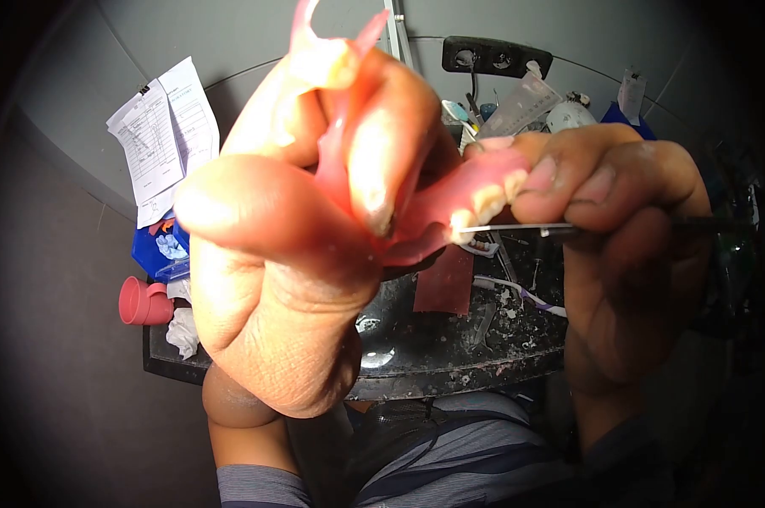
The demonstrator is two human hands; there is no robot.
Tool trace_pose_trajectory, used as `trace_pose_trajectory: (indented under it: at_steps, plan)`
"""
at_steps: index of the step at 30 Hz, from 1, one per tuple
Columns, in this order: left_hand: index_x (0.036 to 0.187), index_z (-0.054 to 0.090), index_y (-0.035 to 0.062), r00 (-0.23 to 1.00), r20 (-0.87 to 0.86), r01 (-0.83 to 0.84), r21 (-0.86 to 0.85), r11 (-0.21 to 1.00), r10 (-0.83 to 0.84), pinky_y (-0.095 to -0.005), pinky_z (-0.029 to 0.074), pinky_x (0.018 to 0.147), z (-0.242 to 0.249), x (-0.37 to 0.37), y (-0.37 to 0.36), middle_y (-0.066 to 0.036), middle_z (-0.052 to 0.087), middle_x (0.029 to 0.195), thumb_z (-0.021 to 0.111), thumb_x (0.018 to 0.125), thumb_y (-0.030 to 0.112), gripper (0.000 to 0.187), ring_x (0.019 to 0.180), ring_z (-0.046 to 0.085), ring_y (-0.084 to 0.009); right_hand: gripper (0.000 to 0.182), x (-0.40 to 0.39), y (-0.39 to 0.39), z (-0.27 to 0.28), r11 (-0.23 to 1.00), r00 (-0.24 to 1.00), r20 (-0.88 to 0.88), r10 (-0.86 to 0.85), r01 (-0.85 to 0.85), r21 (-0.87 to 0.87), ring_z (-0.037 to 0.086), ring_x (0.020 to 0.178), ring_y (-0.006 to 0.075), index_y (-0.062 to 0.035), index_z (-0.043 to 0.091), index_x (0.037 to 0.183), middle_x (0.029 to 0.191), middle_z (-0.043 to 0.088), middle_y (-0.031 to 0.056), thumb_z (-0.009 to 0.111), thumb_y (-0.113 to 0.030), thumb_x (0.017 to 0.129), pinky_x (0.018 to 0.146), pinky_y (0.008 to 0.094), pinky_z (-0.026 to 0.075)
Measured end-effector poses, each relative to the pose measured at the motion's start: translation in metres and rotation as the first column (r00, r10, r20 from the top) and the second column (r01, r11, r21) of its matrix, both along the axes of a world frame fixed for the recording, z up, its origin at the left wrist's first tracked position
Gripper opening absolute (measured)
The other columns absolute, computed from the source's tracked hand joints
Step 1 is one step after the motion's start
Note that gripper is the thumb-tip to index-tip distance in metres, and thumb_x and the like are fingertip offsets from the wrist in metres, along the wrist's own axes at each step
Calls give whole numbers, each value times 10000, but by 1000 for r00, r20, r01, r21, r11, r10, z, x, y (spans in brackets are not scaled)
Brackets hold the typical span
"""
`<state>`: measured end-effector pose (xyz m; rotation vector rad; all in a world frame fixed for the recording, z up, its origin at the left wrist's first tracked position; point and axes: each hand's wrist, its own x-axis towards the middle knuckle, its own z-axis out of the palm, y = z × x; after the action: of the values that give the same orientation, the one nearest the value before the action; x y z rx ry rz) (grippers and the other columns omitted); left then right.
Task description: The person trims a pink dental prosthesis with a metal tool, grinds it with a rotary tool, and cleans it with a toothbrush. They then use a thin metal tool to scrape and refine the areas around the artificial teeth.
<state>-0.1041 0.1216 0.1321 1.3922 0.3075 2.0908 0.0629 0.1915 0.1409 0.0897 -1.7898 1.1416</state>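
Observation:
Close to the camera, my left hand (289, 229) has its fingers closed on a pink denture base (471, 182). Several cream-coloured teeth (488, 203) sit along the lower right edge of the base. A branching pink part with a tooth (336, 63) rises above my left fingers; their grip hides how it joins the rest. My right hand (628, 186) holds a thin metal tool (518, 227) between its fingers. The tool's tip touches the tooth nearest the middle, and the right fingertips are against the far end of the denture.
Below lies a black, debris-speckled work surface (399, 372) with a pink sheet (443, 279) and a striped cord (535, 300). At left are a pink cup (141, 300), crumpled tissue (182, 333), blue trays (149, 254) and clipped papers (149, 140). A power strip (497, 57) is behind.

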Motion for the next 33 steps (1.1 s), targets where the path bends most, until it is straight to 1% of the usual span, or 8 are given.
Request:
trace_pose_trajectory:
  at_steps: [7,9,12,16,18,24,31,33]
  plan:
    - [978,457,50,993,-98,-69,-102,992,59,-269,367,581,9,1,-13,-28,399,803,521,804,758,731,698,397,-154,315,-1,-2,1,999,1000,-1,-22,22,-25,589,981,261,-42,527,984,973,585,144,542,-356,994,975,469,455]
    - [981,454,47,983,-168,-125,-287,950,79,-261,356,560,19,0,-19,-29,400,804,504,811,765,739,696,398,-152,314,-2,-3,2,999,1000,0,-26,26,-19,589,980,259,-42,527,985,972,585,143,545,-356,992,974,470,455]
    - [967,452,56,981,-191,26,-3,1000,-26,-252,342,558,2,-6,-4,-29,401,795,497,821,761,721,696,394,-144,312,0,-1,2,1000,1000,11,-27,27,-7,588,980,257,-44,531,977,970,585,142,552,-355,989,977,474,455]
    - [955,447,67,980,-183,-93,-49,994,83,-247,326,547,-5,-6,-3,-29,401,781,489,835,754,699,690,394,-135,309,-3,7,2,999,1000,3,7,-7,43,584,1016,273,-40,547,950,988,574,143,566,-346,982,989,482,451]
    - [937,434,89,993,97,-45,-142,989,60,-233,304,512,-4,-1,-2,-26,405,771,479,851,744,662,651,390,-116,309,-10,-7,5,999,999,-33,-35,34,-28,580,1036,286,-34,553,942,997,568,145,568,-340,982,992,481,450]
    - [926,404,117,972,169,209,-329,921,-161,-220,219,411,8,5,-15,-42,449,782,445,885,717,603,490,301,-83,295,-6,-4,5,996,998,-10,-66,65,-56,574,1063,312,-10,567,939,1012,556,161,578,-302,978,984,469,450]
    - [913,395,120,913,259,378,-238,895,-316,-234,207,389,1,-1,-9,-62,456,758,458,899,683,566,454,270,-87,288,-14,-7,8,996,996,-87,7,-14,-83,577,1046,309,-11,571,931,1002,561,160,582,-296,975,978,461,450]
    - [892,393,121,941,150,333,-266,905,-302,-229,214,391,1,-4,-6,-61,452,736,476,899,672,557,460,279,-87,287,-16,-9,10,995,994,-108,24,-34,-90,578,1039,307,-13,571,928,998,562,159,582,-296,975,978,460,450]
